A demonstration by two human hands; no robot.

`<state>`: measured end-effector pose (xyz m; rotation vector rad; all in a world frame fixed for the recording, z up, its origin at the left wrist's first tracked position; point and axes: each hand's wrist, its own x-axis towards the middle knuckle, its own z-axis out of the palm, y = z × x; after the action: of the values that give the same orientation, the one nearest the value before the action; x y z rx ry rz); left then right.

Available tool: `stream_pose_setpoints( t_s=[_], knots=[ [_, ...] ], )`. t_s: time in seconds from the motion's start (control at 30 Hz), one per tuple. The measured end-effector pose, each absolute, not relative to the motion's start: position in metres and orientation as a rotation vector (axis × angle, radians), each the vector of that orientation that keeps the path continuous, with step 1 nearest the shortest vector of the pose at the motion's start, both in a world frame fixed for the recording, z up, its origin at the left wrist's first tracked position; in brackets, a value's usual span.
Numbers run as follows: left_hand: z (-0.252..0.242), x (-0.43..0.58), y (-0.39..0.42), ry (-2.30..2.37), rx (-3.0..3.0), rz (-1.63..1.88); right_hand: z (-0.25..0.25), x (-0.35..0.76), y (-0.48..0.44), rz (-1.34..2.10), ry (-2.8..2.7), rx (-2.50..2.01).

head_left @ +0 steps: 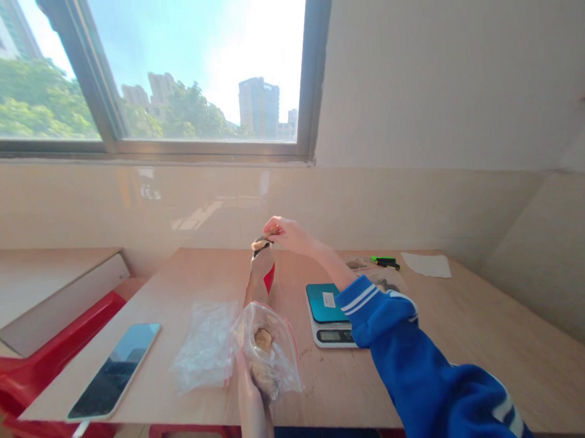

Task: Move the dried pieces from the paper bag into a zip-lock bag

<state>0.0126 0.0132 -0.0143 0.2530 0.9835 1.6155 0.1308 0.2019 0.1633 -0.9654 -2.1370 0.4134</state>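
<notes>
Bright daylight, glaring window (201, 65), haze; soft detail

Left hand (251, 389): 7 o'clock, pointing toward 12, gripping, fingers partly hidden | Right hand (287, 234): near centre, fingertips pinched | Right arm (328, 260): stretched toward 10 o'clock (blue sleeve (417, 364) ending above the wrist)

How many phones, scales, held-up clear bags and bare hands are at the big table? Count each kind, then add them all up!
Phone: 1
Scale: 1
Held-up clear bag: 1, in the left hand
Bare hands: 2, that left one and the right hand
Total: 5
</notes>
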Motion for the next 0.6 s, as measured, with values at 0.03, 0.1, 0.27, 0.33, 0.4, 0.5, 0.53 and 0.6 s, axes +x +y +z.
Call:
stream_pose_setpoints(
  t_s=[0.03,0.1,0.27,0.33,0.4,0.5,0.53,0.6],
  knots=[
    [-0.013,0.012,0.013,0.982,0.255,1.617,0.162,0.131,0.203,0.418,-2.114,-0.952],
    [-0.012,0.012,0.013,0.984,0.274,1.622,0.161,0.131,0.204,0.382,-2.105,-0.930],
    [-0.012,0.013,0.014,1.022,0.242,1.632,0.152,0.133,0.203,0.391,-2.195,-0.868],
    [-0.011,0.013,0.013,1.009,0.251,1.621,0.147,0.135,0.202,0.497,-2.186,-0.865],
    [-0.010,0.013,0.012,0.991,0.269,1.600,0.143,0.137,0.200,0.590,-2.152,-0.881],
    [-0.009,0.012,0.012,0.987,0.261,1.593,0.137,0.141,0.195,0.673,-2.082,-0.872],
    [-0.009,0.012,0.012,0.988,0.254,1.603,0.135,0.141,0.193,0.689,-2.060,-0.851],
    [-0.010,0.011,0.013,0.993,0.245,1.618,0.132,0.142,0.189,0.704,-2.025,-0.798]
  ],
)
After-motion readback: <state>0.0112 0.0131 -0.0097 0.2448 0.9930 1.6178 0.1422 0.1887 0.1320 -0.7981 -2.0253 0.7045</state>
